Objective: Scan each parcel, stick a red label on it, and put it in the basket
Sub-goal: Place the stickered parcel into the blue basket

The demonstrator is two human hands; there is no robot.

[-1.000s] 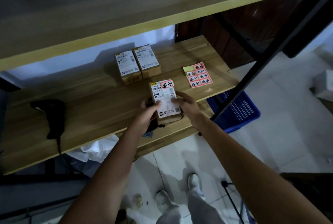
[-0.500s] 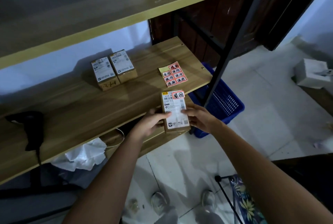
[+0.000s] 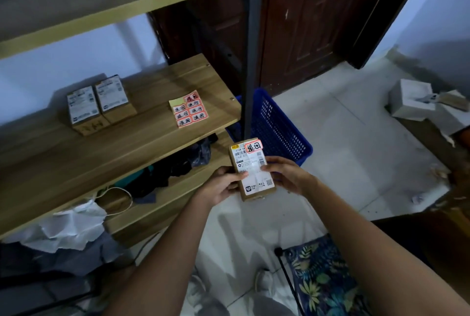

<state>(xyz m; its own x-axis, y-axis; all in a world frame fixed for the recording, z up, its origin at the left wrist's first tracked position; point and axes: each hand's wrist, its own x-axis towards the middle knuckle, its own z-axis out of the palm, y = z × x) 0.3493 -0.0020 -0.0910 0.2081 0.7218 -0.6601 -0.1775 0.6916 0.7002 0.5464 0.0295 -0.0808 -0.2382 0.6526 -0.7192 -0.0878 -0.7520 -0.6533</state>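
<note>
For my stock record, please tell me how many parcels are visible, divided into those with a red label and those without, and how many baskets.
Parcels with a red label: 1, the held parcel, between the left hand and right hand
Parcels without a red label: 2, on the shelf
Blue baskets: 1
Total: 4

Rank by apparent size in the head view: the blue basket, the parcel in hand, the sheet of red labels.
1. Blue basket, partly hidden by the shelf post.
2. Held parcel, nearer the camera, so it looks bigger than true.
3. Sheet of red labels, close to the parcel in apparent size.
</note>
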